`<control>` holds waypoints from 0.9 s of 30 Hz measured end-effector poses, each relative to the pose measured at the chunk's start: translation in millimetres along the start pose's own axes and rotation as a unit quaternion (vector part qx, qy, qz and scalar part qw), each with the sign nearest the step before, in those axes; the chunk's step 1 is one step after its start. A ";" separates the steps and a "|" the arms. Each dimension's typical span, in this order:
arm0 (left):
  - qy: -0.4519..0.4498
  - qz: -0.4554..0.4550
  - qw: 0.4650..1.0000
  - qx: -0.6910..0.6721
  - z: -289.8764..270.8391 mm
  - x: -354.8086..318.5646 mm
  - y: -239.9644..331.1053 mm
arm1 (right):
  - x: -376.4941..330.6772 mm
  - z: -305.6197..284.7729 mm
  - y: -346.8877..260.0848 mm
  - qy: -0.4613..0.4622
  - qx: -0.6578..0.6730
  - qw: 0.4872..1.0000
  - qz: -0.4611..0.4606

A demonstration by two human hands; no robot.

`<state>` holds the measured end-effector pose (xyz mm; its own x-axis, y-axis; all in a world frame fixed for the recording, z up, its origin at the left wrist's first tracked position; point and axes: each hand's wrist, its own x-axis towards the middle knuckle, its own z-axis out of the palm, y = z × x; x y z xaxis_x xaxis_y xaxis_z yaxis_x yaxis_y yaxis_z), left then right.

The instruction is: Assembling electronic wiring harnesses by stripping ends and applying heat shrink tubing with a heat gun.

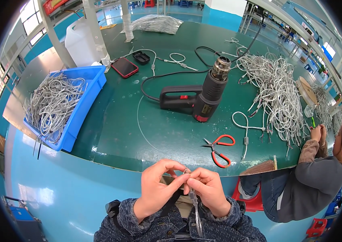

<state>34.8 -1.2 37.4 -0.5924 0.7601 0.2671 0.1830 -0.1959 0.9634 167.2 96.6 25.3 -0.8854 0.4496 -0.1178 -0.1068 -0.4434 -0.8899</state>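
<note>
At the near edge of the green table, my left hand (161, 183) and my right hand (208, 189) meet, thumbs and fingertips pinched together. Between them is the end of a grey cable (195, 209), which hangs from my right hand toward my lap; a thicker sleeve-like part shows just below the fingers. The very tip is mostly hidden by my fingertips. Scissors (221, 155) with orange-red handles lie on the table ahead of my right hand, blades slightly apart. Beyond them a black heat gun (210, 94) stands with its nozzle up.
Left is a blue bin (84, 105) of coiled cables. A large heap of cables (277, 92) covers the right side. A phone (124, 67), a looped cable (246, 129) and the heat gun's black cord (151, 78) lie on the tabletop. Another person (320, 181) sits at right.
</note>
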 end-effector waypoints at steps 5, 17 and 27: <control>-0.026 -0.038 0.999 -0.021 -5.0 -1.3 1.5 | -0.2 0.4 3.1 0.026 -0.006 1.000 -0.008; -0.058 -0.126 0.990 -0.028 -15.5 4.3 6.3 | 0.9 4.9 -1.0 0.047 -0.129 0.990 -0.022; -0.089 -0.147 0.983 -0.063 -17.0 6.8 -0.6 | 2.5 0.5 -4.4 0.003 -0.221 0.974 -0.046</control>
<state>17.3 -6.5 39.0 -0.4569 0.8892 -0.0215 -0.0820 -0.0180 0.9965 165.2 99.3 29.2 -0.8784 0.4769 -0.0305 0.0212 -0.0249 -0.9995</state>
